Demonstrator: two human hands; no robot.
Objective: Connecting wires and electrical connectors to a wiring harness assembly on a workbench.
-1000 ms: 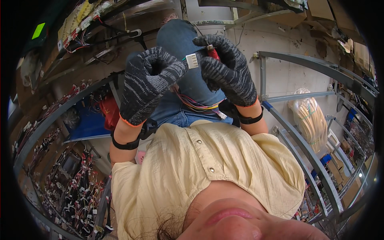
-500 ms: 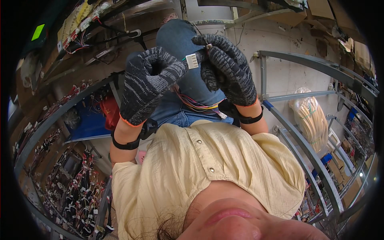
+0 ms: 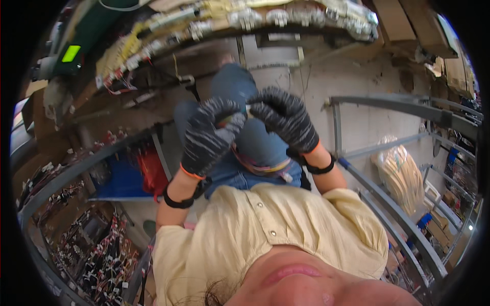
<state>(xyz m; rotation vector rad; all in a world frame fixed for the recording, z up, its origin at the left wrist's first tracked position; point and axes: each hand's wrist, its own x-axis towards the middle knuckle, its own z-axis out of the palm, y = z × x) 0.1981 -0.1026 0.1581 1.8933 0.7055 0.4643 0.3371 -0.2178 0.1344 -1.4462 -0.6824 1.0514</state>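
Both my hands wear dark grey knitted gloves with orange cuffs, and they meet above my knees. My left hand [image 3: 212, 136] is closed in a pinch at a small white wire connector [image 3: 249, 110], mostly covered by the fingers and blurred. My right hand [image 3: 287, 118] pinches right beside it, its fingertips against the connector; whatever else it holds is hidden. Across my lap lies a bundle of coloured wires [image 3: 258, 166] with a white plug [image 3: 287, 177] at its right end.
A bench edge with a row of white connectors [image 3: 278, 18] runs across the top. Metal frames [image 3: 383, 102] stand at right, near bagged beige strips [image 3: 400, 176]. At left are a blue panel [image 3: 120, 178], a red bag [image 3: 153, 171] and heaped wire harnesses [image 3: 102, 255].
The view has tilted, bringing more of the bench in. My hands have drawn together, and the connector, plain to see before, is now mostly covered. The thin dark piece at my right fingers no longer shows.
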